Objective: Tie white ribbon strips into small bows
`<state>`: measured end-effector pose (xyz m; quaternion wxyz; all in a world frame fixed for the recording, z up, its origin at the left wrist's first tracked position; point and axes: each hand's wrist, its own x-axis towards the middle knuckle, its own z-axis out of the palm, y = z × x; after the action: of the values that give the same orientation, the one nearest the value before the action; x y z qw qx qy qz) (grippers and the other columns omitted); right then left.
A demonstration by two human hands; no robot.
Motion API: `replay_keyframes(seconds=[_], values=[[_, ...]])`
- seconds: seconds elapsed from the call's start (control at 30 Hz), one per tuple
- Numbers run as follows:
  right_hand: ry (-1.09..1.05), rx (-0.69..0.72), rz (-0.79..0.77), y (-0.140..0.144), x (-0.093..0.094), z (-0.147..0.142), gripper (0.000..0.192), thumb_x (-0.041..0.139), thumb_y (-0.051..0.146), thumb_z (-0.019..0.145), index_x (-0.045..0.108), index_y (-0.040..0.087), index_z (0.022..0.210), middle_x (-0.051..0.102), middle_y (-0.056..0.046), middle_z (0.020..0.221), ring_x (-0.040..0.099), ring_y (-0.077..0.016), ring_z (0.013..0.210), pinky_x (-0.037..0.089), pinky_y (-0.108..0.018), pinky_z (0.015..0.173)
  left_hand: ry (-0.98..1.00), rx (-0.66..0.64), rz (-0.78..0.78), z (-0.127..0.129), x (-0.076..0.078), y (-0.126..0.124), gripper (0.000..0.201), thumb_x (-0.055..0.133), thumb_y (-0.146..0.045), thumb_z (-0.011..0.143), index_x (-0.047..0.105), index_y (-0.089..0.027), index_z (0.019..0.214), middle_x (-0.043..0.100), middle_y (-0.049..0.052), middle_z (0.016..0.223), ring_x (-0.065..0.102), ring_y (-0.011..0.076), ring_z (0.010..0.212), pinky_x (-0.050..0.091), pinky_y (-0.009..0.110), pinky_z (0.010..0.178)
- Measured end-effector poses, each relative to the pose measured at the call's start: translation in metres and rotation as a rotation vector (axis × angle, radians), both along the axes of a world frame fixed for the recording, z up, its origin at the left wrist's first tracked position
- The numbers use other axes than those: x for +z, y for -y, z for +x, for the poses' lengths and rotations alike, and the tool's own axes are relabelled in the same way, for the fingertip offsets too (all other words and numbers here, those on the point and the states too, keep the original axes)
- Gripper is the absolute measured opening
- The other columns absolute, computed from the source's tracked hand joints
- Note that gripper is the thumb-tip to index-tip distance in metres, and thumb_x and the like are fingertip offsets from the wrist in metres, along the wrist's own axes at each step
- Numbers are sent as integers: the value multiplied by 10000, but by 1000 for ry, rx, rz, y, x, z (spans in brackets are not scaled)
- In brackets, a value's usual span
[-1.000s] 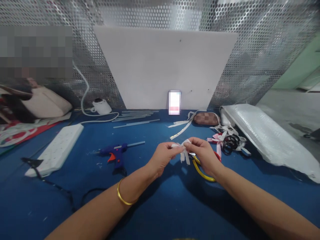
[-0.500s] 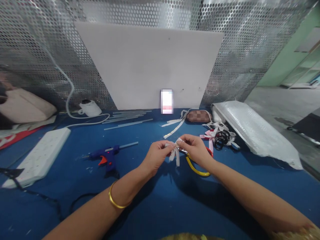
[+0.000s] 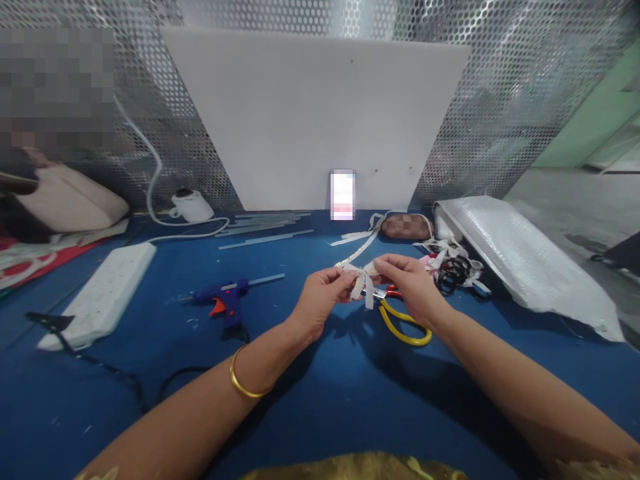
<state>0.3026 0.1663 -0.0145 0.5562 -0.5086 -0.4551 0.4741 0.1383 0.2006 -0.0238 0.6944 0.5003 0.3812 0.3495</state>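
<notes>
Between my two hands, above the middle of the blue table, is a white ribbon bow [image 3: 369, 298] with its tails hanging down. My left hand [image 3: 324, 297] pinches the bow's left loop between thumb and fingers. On the other side, my right hand [image 3: 407, 280] pinches the right loop. Scissors [image 3: 407, 331] with one yellow and one red handle lie on the table just behind and below the bow, partly hidden by it and by my right hand. A strip of white and gold ribbon [image 3: 357, 250] runs across the table beyond my fingers.
A blue glue gun [image 3: 227, 297] lies left, near a white power strip [image 3: 107, 290] and black cable. Glue sticks [image 3: 265, 239] lie behind. A phone [image 3: 343, 195] leans on a white board. Right are a brown checkered pouch [image 3: 407, 227], black hair ties [image 3: 453, 275] and a plastic-wrapped package [image 3: 525, 257].
My hands have moved slightly apart, showing more of the bow between them. More of the scissors shows now. The whole view has shifted a little.
</notes>
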Motion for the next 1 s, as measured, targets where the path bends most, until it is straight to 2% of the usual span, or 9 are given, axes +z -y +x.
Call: replay_keyframes(seconds=[0.17, 0.3, 0.37, 0.5, 0.7, 0.8, 0.9, 0.93, 1.0], values=[[7, -91, -29, 0, 3, 0, 290, 645, 461, 714, 662, 173, 736, 624, -27, 723, 568, -147, 664, 472, -281, 656, -16, 32, 38, 0, 0, 1, 301, 671, -410, 696, 684, -121, 779, 637, 31, 661, 531, 101, 572, 433, 228, 599], [175, 77, -28, 0, 5, 0, 180, 682, 328, 678, 644, 153, 698, 590, 12, 599, 534, -114, 569, 432, -250, 584, -26, 9, -13, 1, 0, 2, 363, 644, -462, 711, 680, -111, 795, 658, 58, 692, 563, 121, 595, 433, 231, 595], [239, 88, -20, -2, 6, 5, 163, 654, 309, 693, 635, 148, 680, 570, 22, 557, 519, -107, 532, 421, -246, 556, -26, 10, -78, 1, -1, 3, 440, 590, -517, 741, 673, -106, 876, 676, 90, 771, 602, 147, 639, 452, 254, 618], [380, -116, 109, -11, 17, 38, 130, 598, 275, 727, 648, 155, 725, 607, 7, 625, 565, -123, 582, 453, -257, 593, -95, 9, -111, 1, -1, 2, 452, 581, -487, 765, 633, -110, 1009, 681, 112, 888, 621, 137, 654, 449, 243, 626], [676, -625, 285, -16, 33, 120, 197, 548, 261, 746, 680, 167, 857, 642, -12, 656, 604, -146, 590, 459, -264, 580, -142, -68, -100, 1, -2, 4, 363, 610, -393, 764, 628, -120, 1002, 682, 97, 873, 617, 123, 659, 444, 236, 646], [837, -694, 123, -17, 30, 154, 219, 507, 278, 769, 675, 159, 843, 656, -36, 679, 617, -167, 612, 454, -274, 580, -147, -73, -88, 1, -5, 3, 335, 618, -367, 757, 633, -126, 989, 679, 90, 862, 613, 124, 663, 444, 240, 649], [1307, -750, -209, -10, 35, 167, 206, 567, 306, 735, 686, 141, 763, 668, -112, 756, 616, -244, 735, 431, -340, 641, -154, -76, -68, 2, -8, 3, 302, 610, -357, 762, 638, -133, 962, 673, 74, 838, 601, 111, 652, 433, 224, 627], [1417, -791, -230, -6, 41, 164, 217, 565, 303, 743, 686, 129, 789, 668, -144, 831, 609, -262, 779, 423, -357, 662, -158, -79, -59, 2, -10, 4, 283, 606, -357, 763, 641, -135, 936, 668, 63, 810, 592, 103, 636, 423, 212, 606], [1488, -899, -60, 8, 56, 153, 249, 527, 311, 792, 675, 135, 888, 661, -148, 916, 594, -250, 811, 409, -356, 686, -172, -90, -35, 4, -13, 6, 244, 597, -365, 766, 639, -136, 838, 642, 31, 700, 555, 84, 570, 391, 190, 547]])
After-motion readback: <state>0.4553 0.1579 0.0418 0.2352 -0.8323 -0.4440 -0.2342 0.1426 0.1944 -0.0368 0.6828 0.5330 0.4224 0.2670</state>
